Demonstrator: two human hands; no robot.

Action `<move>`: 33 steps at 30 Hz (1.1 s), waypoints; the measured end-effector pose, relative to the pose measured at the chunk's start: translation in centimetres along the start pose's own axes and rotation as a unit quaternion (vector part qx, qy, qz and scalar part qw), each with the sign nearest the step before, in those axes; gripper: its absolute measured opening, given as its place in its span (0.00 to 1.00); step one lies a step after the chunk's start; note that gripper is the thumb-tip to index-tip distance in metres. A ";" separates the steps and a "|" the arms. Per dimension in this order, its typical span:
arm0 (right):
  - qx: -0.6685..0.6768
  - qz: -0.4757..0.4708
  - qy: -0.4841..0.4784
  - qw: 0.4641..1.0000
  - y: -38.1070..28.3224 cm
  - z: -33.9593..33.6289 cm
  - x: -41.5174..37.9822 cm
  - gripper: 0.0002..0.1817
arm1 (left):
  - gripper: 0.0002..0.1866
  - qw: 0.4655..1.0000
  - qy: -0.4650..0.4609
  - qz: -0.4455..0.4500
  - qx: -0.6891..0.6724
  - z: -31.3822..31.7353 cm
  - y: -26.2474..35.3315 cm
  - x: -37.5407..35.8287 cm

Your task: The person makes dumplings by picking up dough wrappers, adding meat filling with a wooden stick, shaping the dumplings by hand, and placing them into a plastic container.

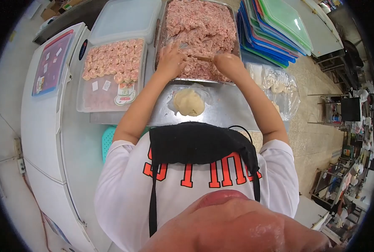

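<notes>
A deep metal tray (196, 80) full of pinkish ground meat (201, 21) lies in front of me. My right hand (229, 66) is closed around a flat wooden stick (201, 57), which points left across the meat. At the tray's left side, my left hand (171, 61) is curled with its back toward me, close to the stick's tip. Whatever lies inside its fingers is hidden. Nearer my body, a pale round mound of dough or wrappers (189, 102) rests on plastic on the metal table (153, 115).
At left, a translucent tray (107, 98) holds rows of small meat dumplings (113, 59). Behind it is a lidded plastic container (124, 19). Stacked coloured lids (275, 31) stand at right, above plastic-bagged white items (277, 86). A white freezer (48, 122) flanks my left.
</notes>
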State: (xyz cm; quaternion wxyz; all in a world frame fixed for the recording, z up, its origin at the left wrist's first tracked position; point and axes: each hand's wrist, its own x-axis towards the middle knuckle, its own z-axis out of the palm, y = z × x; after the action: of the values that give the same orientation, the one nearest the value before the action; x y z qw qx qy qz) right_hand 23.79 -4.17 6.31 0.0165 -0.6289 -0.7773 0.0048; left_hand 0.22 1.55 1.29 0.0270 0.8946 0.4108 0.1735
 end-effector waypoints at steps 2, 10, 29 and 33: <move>0.009 -0.015 -0.003 1.000 0.3 1.0 -0.6 0.12 | 0.13 0.996 0.083 0.019 -0.039 -0.2 0.2 -0.9; -0.161 -0.071 0.033 0.984 -1.2 -5.9 -1.7 0.08 | 0.12 0.957 0.040 0.118 -0.261 -2.3 4.1 -8.2; -0.140 -0.105 0.028 0.984 0.1 -5.4 -3.1 0.08 | 0.14 0.961 -0.102 0.120 -0.226 1.9 5.7 -11.1; -0.047 -0.063 0.082 0.993 -1.4 -1.2 -1.1 0.10 | 0.11 0.954 -0.084 0.103 -0.269 1.9 5.7 -11.1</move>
State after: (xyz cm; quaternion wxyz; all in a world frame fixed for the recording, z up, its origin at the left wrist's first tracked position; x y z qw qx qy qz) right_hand 22.66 -5.52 7.49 0.0507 -0.5771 -0.8107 -0.0848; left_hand -1.66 -10.30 -2.63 0.2830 0.9031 0.2509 0.2037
